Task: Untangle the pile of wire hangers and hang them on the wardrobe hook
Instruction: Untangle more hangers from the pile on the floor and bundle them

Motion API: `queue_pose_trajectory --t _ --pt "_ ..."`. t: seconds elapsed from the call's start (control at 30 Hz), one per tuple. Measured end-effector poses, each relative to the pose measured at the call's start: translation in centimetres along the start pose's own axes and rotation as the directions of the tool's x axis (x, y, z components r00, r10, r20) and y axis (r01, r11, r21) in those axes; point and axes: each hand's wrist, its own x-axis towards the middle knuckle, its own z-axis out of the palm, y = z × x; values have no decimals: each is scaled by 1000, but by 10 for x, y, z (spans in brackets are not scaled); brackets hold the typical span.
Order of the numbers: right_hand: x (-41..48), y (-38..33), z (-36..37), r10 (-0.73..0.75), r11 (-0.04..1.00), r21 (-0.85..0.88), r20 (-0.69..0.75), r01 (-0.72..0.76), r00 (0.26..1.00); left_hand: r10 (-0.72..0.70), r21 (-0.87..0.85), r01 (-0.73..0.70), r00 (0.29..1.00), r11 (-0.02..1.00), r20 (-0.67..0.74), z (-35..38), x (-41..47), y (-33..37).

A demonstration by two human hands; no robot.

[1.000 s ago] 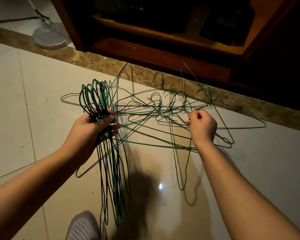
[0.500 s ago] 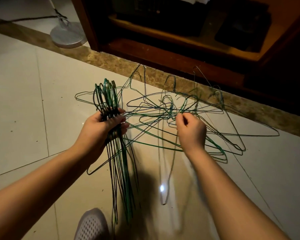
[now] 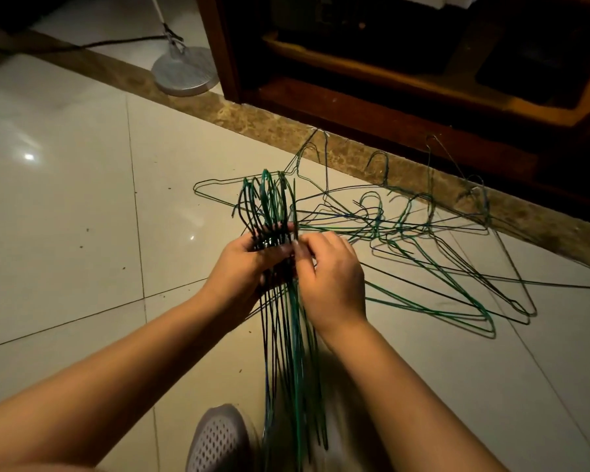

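My left hand (image 3: 241, 267) grips a bundle of green and black wire hangers (image 3: 286, 352) by their necks, hooks pointing up and bodies hanging down toward my foot. Pressed against the bundle's right side, my right hand (image 3: 331, 277) pinches one green hanger at its neck beside the other hooks. A tangled pile of wire hangers (image 3: 433, 247) lies spread on the tiled floor to the right. No wardrobe hook is visible.
A dark wooden wardrobe (image 3: 406, 80) stands open at the back, with a brown marble strip (image 3: 252, 120) along its base. A round silver lamp base (image 3: 184, 71) with a cable sits at the back left. My grey perforated shoe (image 3: 218, 437) is at the bottom.
My right hand has left the pile and moved left to the bundle, bringing a green hanger with it. The view has shifted, so the pile now lies further right.
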Motion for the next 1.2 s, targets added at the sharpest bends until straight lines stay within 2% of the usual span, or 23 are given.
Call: queue_pose_trajectory --t 0.33,0.5,0.6,0.67,0.73,0.8,0.83,0.9,1.07,1.2 --pt "5 -5 13 9 999 -38 -31 -11 999 -70 -3 70 997 998 28 -24 1 4" --pt "10 -11 19 -117 991 -57 9 118 993 -74 29 72 992 997 98 -42 -3 12" --pt "13 -1 27 -22 1000 -13 85 24 996 -51 5 51 996 999 76 -53 -5 16" --pt "12 18 37 97 994 -77 190 -83 977 -23 -4 23 998 1000 64 -61 -5 19" --pt "3 43 47 234 962 -221 372 -159 898 16 -17 -15 998 1000 54 -69 -5 21" --pt "-11 62 54 326 933 -317 533 -173 781 57 20 -57 998 998 35 -77 -4 22" --pt "-17 69 57 350 923 -348 577 -166 738 75 52 -76 997 996 22 -81 -4 23" --pt "-24 78 60 379 903 -408 607 -135 698 111 101 -110 994 989 -8 -91 -2 25" --pt "-19 82 63 333 883 -468 583 -28 741 124 147 -105 984 984 -131 -104 3 30" --pt "-12 82 64 334 874 -486 571 -19 750 142 130 -130 986 983 -87 -106 -2 35"
